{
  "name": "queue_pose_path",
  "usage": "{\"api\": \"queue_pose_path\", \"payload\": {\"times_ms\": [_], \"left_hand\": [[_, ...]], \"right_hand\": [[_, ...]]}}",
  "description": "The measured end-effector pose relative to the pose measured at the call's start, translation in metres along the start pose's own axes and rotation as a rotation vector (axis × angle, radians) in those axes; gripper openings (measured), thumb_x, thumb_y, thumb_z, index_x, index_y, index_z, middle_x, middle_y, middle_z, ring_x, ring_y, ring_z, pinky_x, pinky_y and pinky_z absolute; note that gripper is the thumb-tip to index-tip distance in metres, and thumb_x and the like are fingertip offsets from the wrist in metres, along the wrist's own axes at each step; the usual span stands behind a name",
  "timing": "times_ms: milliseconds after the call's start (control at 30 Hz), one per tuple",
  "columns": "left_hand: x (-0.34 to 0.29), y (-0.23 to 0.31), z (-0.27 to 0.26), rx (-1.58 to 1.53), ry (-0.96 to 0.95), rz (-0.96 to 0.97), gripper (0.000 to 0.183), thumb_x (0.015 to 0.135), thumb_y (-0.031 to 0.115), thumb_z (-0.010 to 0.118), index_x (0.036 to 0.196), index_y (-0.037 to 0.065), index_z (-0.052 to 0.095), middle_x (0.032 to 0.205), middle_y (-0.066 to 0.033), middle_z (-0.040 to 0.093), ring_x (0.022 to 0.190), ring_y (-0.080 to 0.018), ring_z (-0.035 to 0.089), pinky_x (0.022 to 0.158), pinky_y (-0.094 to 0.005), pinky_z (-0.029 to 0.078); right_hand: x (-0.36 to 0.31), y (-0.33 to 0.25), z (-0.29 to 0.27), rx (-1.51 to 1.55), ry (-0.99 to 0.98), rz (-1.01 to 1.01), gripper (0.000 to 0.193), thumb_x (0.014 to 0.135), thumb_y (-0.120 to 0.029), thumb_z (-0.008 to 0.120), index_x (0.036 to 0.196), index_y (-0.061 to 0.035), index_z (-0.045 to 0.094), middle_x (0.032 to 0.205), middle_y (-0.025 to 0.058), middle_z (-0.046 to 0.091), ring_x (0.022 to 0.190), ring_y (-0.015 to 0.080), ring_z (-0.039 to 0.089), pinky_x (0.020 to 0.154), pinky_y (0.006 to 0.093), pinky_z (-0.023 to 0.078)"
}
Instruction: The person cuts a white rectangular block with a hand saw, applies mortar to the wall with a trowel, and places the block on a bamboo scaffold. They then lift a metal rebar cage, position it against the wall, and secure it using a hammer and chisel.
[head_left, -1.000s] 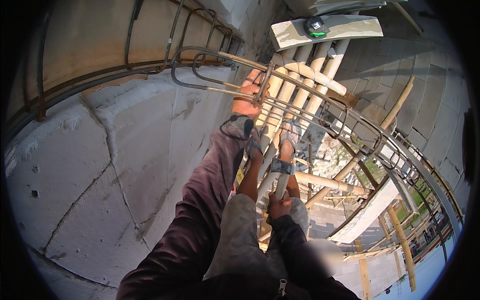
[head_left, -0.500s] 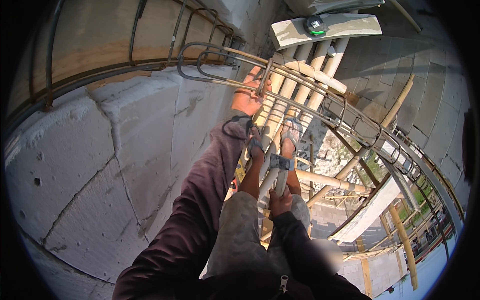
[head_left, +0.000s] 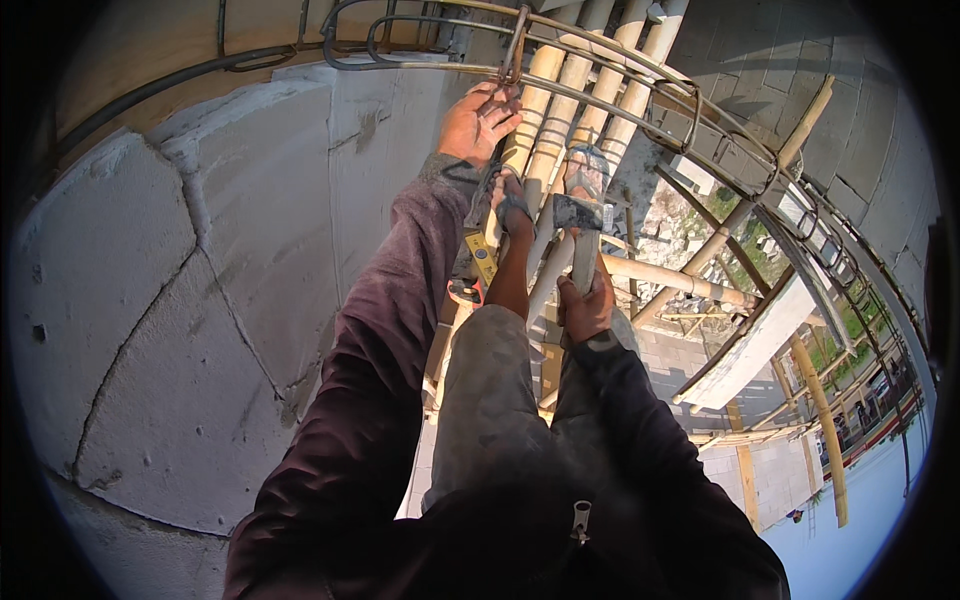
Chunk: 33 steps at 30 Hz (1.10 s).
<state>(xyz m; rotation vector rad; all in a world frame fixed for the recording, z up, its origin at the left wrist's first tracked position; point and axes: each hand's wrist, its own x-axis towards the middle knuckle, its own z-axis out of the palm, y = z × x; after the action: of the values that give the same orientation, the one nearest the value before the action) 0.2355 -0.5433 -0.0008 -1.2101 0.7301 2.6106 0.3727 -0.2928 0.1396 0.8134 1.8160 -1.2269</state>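
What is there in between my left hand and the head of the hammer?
In the head view, bamboo poles show between the left hand and the hammer, lying lower than both.

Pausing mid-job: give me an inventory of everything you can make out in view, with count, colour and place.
Rebar cage: one, brownish-grey, across top and right
Hammer: one, grey, centre
Poles: several, pale tan, top centre
Spirit level: one, yellow, centre
Red object: one, partly hidden, below spirit level
Block wall: one, whitish-grey, left
Panel: one, tan, upper left
Board: one, off-white, right
Rubble: uncounted, whitish, right of centre
Trousers: one pair, grey, lower centre
Sleeves: two, dark, lower half
Left hand: one, open, below rebar cage
Right hand: one, gripping hammer
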Motion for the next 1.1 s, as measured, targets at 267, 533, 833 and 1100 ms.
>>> {"api": "queue_pose_path", "payload": {"times_ms": [267, 533, 833, 1100], "left_hand": [[-0.189, -0.107, -0.025, 1.594, -0.496, 0.02, 0.025, 0.082, 0.015, 0.066, 0.105, 0.005, 0.068, 0.082, -0.015, 0.069, 0.078, -0.0311, 0.069, 0.071, -0.041, 0.053], [-0.384, -0.118, 0.066, 1.947, -1.508, -0.794, 0.026, 0.087, 0.024, 0.06, 0.106, 0.006, 0.063, 0.088, -0.0198, 0.069, 0.086, -0.0374, 0.069, 0.073, -0.0491, 0.054], [-0.421, -0.136, 0.055, 1.927, -1.309, -0.873, 0.026, 0.088, 0.023, 0.06, 0.106, 0.005, 0.063, 0.087, -0.0201, 0.069, 0.083, -0.0377, 0.069, 0.072, -0.0495, 0.054], [-0.428, -0.129, 0.045, 1.895, -1.201, -0.908, 0.026, 0.088, 0.023, 0.059, 0.107, 0.005, 0.062, 0.085, -0.0203, 0.069, 0.081, -0.0379, 0.069, 0.07, -0.0498, 0.054]], "right_hand": [[-0.03, -0.009, -0.019, 0.7, -0.022, 0.26, 0.009, 0.087, -0.006, 0.064, 0.095, -0.0018, 0.06, 0.061, 0.0052, 0.055, 0.041, 0.0174, 0.05, 0.038, 0.0332, 0.042], [-0.041, -0.002, -0.104, 1.045, 0.151, 0.286, 0.009, 0.092, -0.011, 0.059, 0.098, -0.0033, 0.059, 0.066, 0.0049, 0.052, 0.047, 0.0192, 0.049, 0.046, 0.037, 0.044], [-0.036, 0.068, -0.202, 0.977, 0.365, 0.234, 0.01, 0.092, -0.01, 0.059, 0.095, -0.0005, 0.059, 0.063, 0.0061, 0.052, 0.047, 0.0212, 0.05, 0.045, 0.0388, 0.044], [-0.046, 0.113, -0.193, 0.956, 0.28, 0.303, 0.013, 0.091, -0.007, 0.057, 0.1, 0.0013, 0.058, 0.069, 0.0072, 0.056, 0.05, 0.0207, 0.054, 0.045, 0.0373, 0.047]]}}
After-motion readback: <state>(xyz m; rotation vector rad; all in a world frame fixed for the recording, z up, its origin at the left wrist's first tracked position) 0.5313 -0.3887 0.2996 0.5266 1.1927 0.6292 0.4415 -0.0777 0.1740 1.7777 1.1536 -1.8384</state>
